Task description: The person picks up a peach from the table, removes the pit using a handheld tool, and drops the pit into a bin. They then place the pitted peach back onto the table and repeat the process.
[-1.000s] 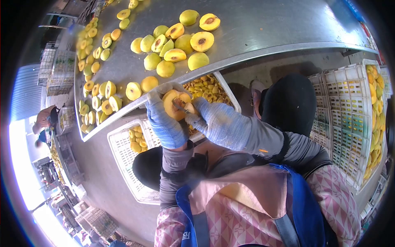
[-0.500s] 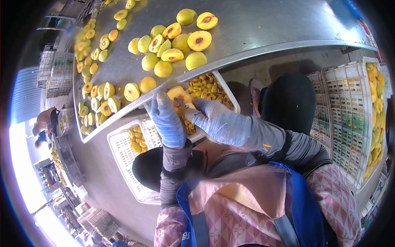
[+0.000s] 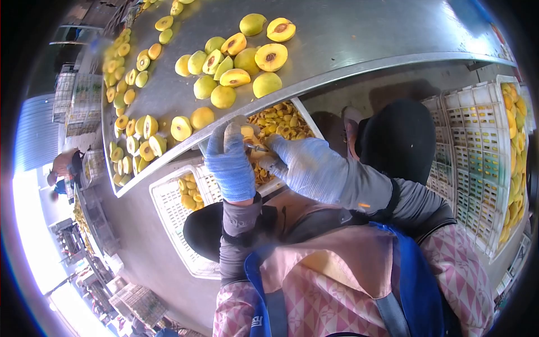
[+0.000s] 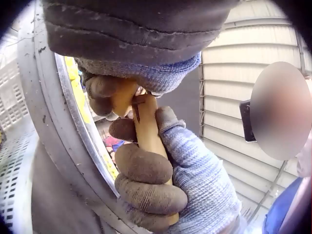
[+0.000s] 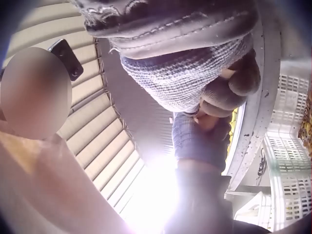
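Both hands wear blue knit gloves with brown coated fingers, and they meet just beyond the table's front edge. My left hand holds a yellow peach half, mostly covered by the fingers in the head view. My right hand grips a pitting knife by its wooden handle, its fingers wrapped round it in the left wrist view. The metal end of the pitting knife is right at the peach half. In the right wrist view, my right hand hides most of the work.
Peach halves lie in groups on the metal table. Under the hands stands a crate of peach scraps. Another white crate holds peach pieces at left. Stacked crates stand at right. Another person is far left.
The peach half has turned in the left hand, so its cut face shows less now. The right hand stays close with the pitting knife at the fruit.
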The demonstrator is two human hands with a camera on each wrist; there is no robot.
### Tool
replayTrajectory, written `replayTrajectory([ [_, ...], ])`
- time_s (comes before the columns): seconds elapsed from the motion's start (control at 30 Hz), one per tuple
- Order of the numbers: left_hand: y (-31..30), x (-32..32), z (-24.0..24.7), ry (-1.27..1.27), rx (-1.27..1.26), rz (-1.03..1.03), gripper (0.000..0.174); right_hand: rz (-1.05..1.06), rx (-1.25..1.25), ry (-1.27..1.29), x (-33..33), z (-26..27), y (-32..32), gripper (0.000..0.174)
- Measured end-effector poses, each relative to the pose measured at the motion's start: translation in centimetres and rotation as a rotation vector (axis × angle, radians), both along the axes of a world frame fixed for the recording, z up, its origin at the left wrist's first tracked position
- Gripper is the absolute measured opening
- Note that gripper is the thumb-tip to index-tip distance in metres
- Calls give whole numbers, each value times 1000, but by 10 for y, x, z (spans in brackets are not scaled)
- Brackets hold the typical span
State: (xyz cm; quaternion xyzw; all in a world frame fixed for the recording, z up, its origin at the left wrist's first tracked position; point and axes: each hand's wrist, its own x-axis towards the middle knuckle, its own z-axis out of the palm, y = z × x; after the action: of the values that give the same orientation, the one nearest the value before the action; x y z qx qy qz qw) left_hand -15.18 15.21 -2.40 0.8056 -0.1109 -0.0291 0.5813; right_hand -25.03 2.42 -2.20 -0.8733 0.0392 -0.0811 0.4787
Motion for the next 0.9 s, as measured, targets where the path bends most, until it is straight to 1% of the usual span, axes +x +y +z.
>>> replayTrajectory([
  [0.03, -1, -2, 1, 13, -4, -20, 32, 77, 19, 132, 2, 2, -5, 32],
  [0.07, -2, -2, 3, 15, -8, -22, 32, 75, 15, 133, 4, -2, -7, 32],
  [0.13, 0, -2, 8, 75, 34, -79, 33, 120, 341, 58, 9, -17, -7, 38],
  [0.17, 2, -2, 7, 74, 33, -75, 33, 124, 340, 58, 10, -24, -4, 38],
  [0.23, 5, -1, 3, 156, -90, -185, 38, 214, 910, 117, 15, -17, -2, 46],
  [0.27, 5, -3, 3, 154, -94, -186, 38, 306, 998, 468, 10, -10, -20, 45],
  [0.3, 6, -5, 3, 269, -268, -185, 42, 309, 992, 465, 8, -10, -27, 45],
  [0.33, 7, -7, 5, 380, -441, -184, 46, 379, 1187, 589, 7, -10, -32, 42],
  [0.37, 8, -7, 4, 372, -445, -183, 46, 449, 1380, 718, 5, -10, -36, 39],
  [0.43, 12, -4, 2, 490, -623, -78, 53, 476, 1373, 713, 1, -9, -42, 41],
  [0.47, 16, -2, 5, 432, -564, -120, 58, 492, 1380, 711, 2, -8, -40, 43],
  [0.5, 24, -1, 7, 417, -564, -107, 58, 513, 1374, 713, 3, -8, -34, 43],
  [0.57, 44, 5, 11, 452, -507, 36, 61, 347, 1005, 425, 2, -9, -19, 52],
  [0.6, 59, 7, 8, 373, -471, 23, 61, 338, 675, 278, 5, -5, -19, 51],
  [0.63, 76, 5, 19, 355, -432, -62, 58, 348, 673, 268, 4, -6, -17, 51],
  [0.67, 90, 5, 30, 247, -331, -33, 57, 334, 360, 233, 2, -9, -16, 47],
  [0.7, 112, 11, 33, 58, -127, 5, 54, 307, 51, 199, -2, -10, -14, 44],
  [0.73, 123, 9, 54, 61, -24, 66, 46, 298, 30, 164, -6, -6, -14, 39],
  [0.77, 169, 25, 43, -67, 269, 79, 34, 294, 31, 159, -9, -1, -14, 39],
  [0.8, 205, 40, 43, -215, 621, -27, 24, 312, -15, 188, -11, 4, -15, 38],
  [0.83, 227, 49, 46, 40, 688, 64, 21, 330, -60, 216, -12, 7, -15, 38],
  [0.87, 230, 54, 53, 13, 999, 8, 22, 364, -123, 242, -12, 7, -15, 35],
  [0.9, 228, 57, 61, -16, 1307, -47, 22, 363, -123, 235, -12, 10, -14, 35],
])
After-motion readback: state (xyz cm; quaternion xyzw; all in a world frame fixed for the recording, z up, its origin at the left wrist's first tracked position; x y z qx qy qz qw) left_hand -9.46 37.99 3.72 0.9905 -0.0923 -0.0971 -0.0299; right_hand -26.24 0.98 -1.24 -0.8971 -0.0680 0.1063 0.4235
